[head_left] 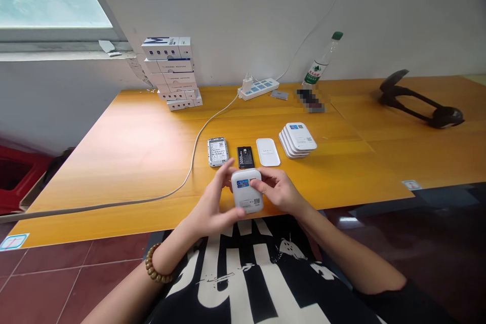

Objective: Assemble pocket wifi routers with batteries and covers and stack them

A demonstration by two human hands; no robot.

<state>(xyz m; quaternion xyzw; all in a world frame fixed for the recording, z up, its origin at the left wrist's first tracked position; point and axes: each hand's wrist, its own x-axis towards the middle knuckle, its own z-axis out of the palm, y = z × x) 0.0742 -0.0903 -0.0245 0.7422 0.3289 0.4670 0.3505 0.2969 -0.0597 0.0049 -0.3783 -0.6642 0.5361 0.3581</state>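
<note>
Near the table's front edge, both my hands are at a white portable Wi-Fi router point(247, 201) with a blue sticker and a printed code on its face. My right hand point(283, 191) grips its right side, thumb on the face and fingers behind. My left hand point(214, 207) holds it from the left, thumb at the lower corner; its other fingertips are partly hidden. Just beyond lie an opened router body point(218, 152) with its label showing, a black 3000 mAh battery point(245, 157) and a white back cover point(268, 152). A stack of several white routers point(299, 137) stands to their right.
Several white boxes point(174, 81) are piled at the back left. A cable point(194, 149) runs from the power strip point(260, 89) across the table to the left. A water bottle point(317, 68), a grey card point(279, 95) and a black stand-like object point(417, 101) are farther back.
</note>
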